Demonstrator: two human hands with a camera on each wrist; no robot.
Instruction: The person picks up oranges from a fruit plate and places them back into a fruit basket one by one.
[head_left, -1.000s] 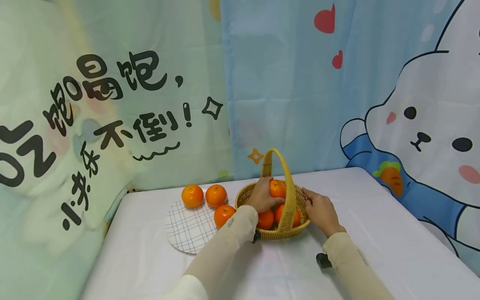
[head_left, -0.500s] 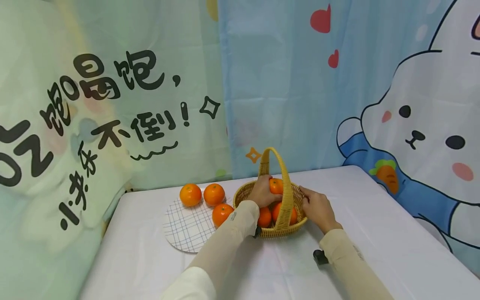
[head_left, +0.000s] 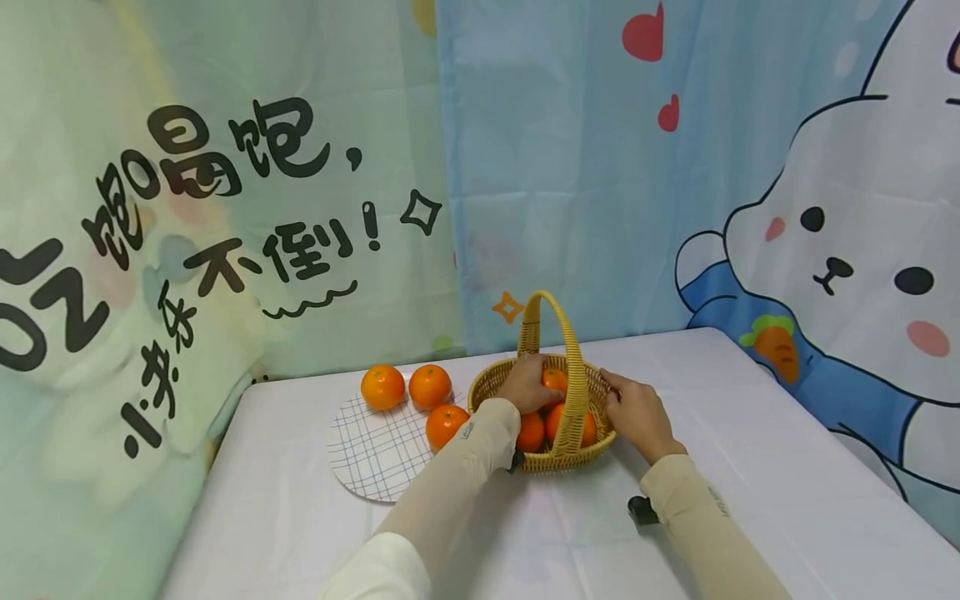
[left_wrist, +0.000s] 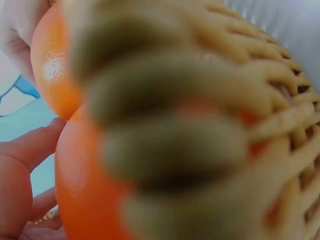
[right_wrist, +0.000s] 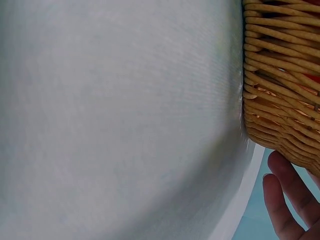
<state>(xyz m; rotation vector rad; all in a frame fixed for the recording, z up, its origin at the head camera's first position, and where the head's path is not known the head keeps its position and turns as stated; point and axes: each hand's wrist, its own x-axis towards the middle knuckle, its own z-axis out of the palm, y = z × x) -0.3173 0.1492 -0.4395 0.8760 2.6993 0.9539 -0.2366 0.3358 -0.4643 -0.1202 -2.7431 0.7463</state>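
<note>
A yellow woven basket with a tall arched handle stands on the table. My left hand reaches inside it and holds an upper orange, thumb below and fingers behind it. Two more oranges, a left one and a right one, lie lower at the front of the basket. Large in the left wrist view, the held orange adjoins a lower orange behind the blurred basket weave. My right hand grips the basket's right rim; its fingers show beside the weave.
Left of the basket lies a round white mat with a blue grid, bearing two oranges at its back edge and a nearer orange. A white cloth covers the table. A printed curtain hangs close behind.
The held orange sits slightly lower in the basket, with my left hand still around it. My right hand stays at the rim. The head view has shifted a little.
</note>
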